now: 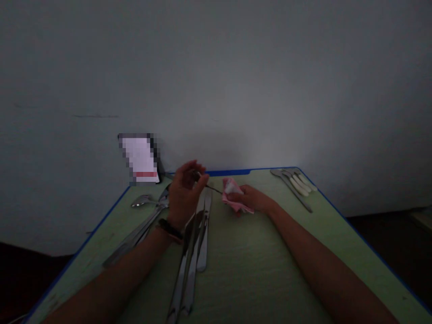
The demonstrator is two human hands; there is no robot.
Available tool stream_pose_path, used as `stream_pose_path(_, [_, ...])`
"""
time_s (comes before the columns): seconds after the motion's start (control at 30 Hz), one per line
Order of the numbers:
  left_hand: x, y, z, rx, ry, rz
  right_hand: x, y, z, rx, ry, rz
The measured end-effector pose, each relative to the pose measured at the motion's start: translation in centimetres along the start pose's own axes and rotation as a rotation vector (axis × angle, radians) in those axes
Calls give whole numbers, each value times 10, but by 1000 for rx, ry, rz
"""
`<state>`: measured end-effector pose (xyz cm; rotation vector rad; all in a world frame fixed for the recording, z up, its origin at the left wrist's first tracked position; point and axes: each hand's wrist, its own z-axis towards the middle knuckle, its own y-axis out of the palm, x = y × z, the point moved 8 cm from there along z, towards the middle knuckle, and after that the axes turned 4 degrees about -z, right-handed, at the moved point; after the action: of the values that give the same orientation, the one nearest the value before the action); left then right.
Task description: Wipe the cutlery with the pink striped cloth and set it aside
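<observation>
My left hand [185, 193] has its fingers curled round the head end of a piece of metal cutlery [213, 188]. That end is mostly covered by the fingers, so I cannot tell its exact kind. The thin handle slants down to the right into a pink and white cloth [231, 184], which my right hand [251, 197] pinches about the handle's other end. Beneath and in front of my left hand lie several table knives [201, 256], their handles pointing towards me. To the left of that wrist, a spoon [143, 201] rests among more cutlery, partly hidden by the arm.
At the table's far right corner lie several pieces of cutlery with cream handles [299, 184], beside a long metal one [297, 195]. A phone-like device [140, 157] with a blurred screen leans at the back left. The green tabletop [256, 270] has blue edges and meets a grey wall.
</observation>
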<state>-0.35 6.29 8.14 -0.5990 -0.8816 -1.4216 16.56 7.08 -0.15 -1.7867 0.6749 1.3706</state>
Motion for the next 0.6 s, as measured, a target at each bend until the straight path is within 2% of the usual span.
stream_pose_path(0.07, [11,-13,12,104,52,5,1,-1,1,-11,-23,88])
stream_pose_path(0.17, [10,-16,19,131,31,-15,4,-3,3,-13,-30,244])
stream_pose_path(0.23, [-5,-9,12,108,-84,-99,6,-4,4,15,-23,309])
stream_pose_path(0.33, [-31,8,-9,45,-314,-266,5,-6,3,62,-22,288])
stream_pose_path(0.4, [-33,18,-20,-30,-317,-193,2,-6,3,76,-31,237])
stream_pose_path(0.47, [-29,19,-24,-71,-280,-24,0,-6,3,86,-31,197])
stream_pose_path(0.6, [-21,11,-16,-61,-259,166,1,-7,4,113,-34,188])
